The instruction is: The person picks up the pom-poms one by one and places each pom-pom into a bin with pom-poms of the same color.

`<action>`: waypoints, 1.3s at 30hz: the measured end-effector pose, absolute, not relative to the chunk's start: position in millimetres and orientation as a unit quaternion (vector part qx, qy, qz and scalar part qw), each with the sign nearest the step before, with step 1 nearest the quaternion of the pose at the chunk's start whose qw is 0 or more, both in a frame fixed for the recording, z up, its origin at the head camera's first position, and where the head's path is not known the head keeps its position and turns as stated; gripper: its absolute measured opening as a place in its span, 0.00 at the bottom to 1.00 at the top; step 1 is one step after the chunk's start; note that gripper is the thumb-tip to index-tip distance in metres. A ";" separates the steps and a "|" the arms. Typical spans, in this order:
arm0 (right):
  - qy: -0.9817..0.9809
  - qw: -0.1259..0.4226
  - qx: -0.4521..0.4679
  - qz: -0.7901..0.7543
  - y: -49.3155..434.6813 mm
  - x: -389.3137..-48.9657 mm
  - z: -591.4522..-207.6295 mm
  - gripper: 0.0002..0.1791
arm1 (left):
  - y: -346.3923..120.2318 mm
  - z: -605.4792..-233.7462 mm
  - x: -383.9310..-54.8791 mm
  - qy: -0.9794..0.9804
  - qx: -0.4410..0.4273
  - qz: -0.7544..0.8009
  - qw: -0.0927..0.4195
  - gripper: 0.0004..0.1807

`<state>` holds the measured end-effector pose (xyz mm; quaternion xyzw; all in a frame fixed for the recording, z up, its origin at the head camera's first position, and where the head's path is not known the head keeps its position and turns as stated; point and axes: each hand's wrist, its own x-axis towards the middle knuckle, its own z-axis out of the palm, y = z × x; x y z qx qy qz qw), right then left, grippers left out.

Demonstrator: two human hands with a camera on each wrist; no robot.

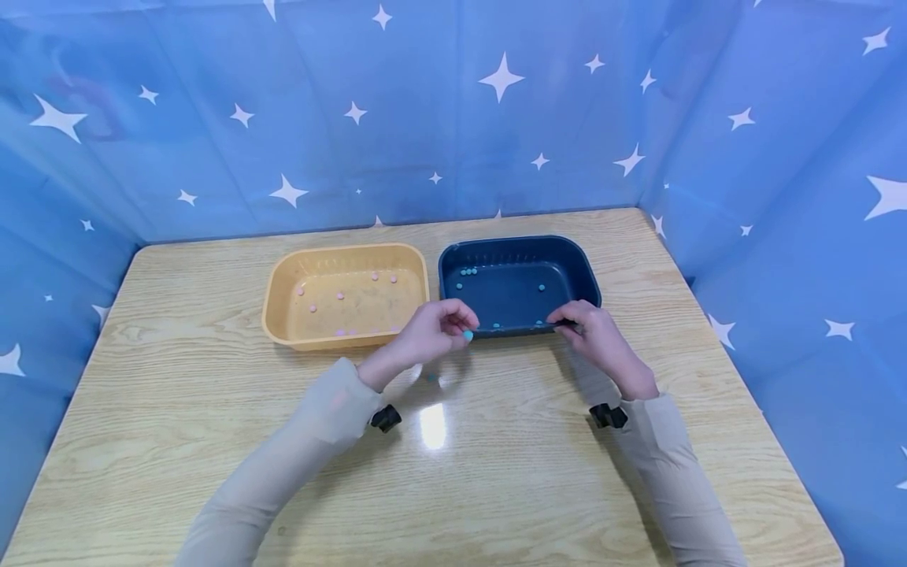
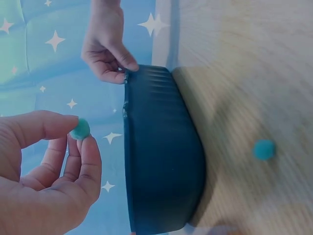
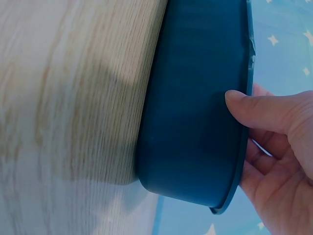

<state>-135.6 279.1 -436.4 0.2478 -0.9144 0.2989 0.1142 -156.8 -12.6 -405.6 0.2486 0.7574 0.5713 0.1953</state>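
Between thumb and fingers my left hand (image 1: 439, 327) pinches a small teal pom-pom (image 2: 80, 129), held just off the near left corner of a dark blue bin (image 1: 520, 244). My right hand (image 1: 588, 327) grips that bin's near rim toward its right end, thumb outside and fingers over the inner side, as the right wrist view shows. Several teal pom-poms (image 1: 542, 288) lie inside the blue bin. One more teal pom-pom (image 2: 264, 150) sits on the table in front of it, partly lost in shadow in the head view.
A yellow bin (image 1: 279, 315) stands left of the blue one, with several pink pom-poms (image 1: 340, 296) in it. Both rest on a wood-grain table (image 1: 496, 488). A blue curtain (image 1: 425, 118) with white stars surrounds the table's back and sides.
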 end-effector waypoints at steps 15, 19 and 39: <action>-0.913 0.119 0.252 0.299 278.2 -135.3 -436.0 0.12 | -2.7 -394.0 -175.9 0.738 0.204 0.612 0.198 0.10; -0.913 0.118 0.251 0.298 278.7 -135.0 -436.4 0.12 | 1.5 -392.3 -182.0 0.734 0.190 0.617 0.209 0.10; -0.915 0.116 0.248 0.298 278.6 -135.7 -434.5 0.12 | 33.9 -382.5 -218.1 0.726 0.158 0.642 0.190 0.11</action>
